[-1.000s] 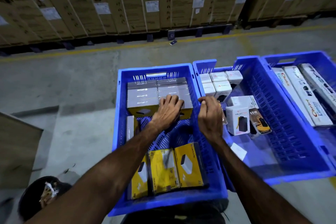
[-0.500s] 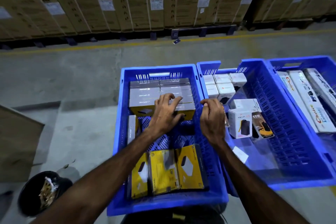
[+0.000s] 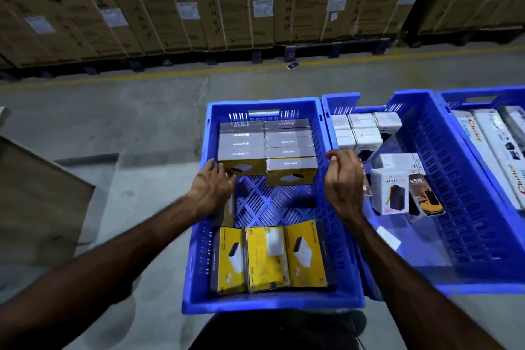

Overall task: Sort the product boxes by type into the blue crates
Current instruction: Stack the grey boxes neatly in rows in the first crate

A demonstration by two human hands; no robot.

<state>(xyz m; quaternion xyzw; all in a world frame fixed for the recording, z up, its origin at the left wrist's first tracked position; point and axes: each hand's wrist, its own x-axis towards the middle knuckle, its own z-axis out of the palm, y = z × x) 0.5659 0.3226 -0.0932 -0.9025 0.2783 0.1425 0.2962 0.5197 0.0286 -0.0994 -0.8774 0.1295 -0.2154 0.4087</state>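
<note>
Left hand (image 3: 211, 189) lies flat, fingers touching stack (image 3: 267, 148) at crate's (image 3: 262, 106) 12 o'clock; right hand (image 3: 342, 179) loosely curled, empty, at 3. Best: push rows flush, keep labels aligned.

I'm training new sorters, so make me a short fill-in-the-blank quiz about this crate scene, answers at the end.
1. The yellow boxes lying flat at the near end of the left crate number ____.
2. The cartons stacked behind the aisle are printed with the words ____ MACHINE.
3. The white box in the middle crate reads ____ on its front.
4. The left hand touches a box with a ____ front.

Answers: three; WASHING; HALLEY; yellow
</note>
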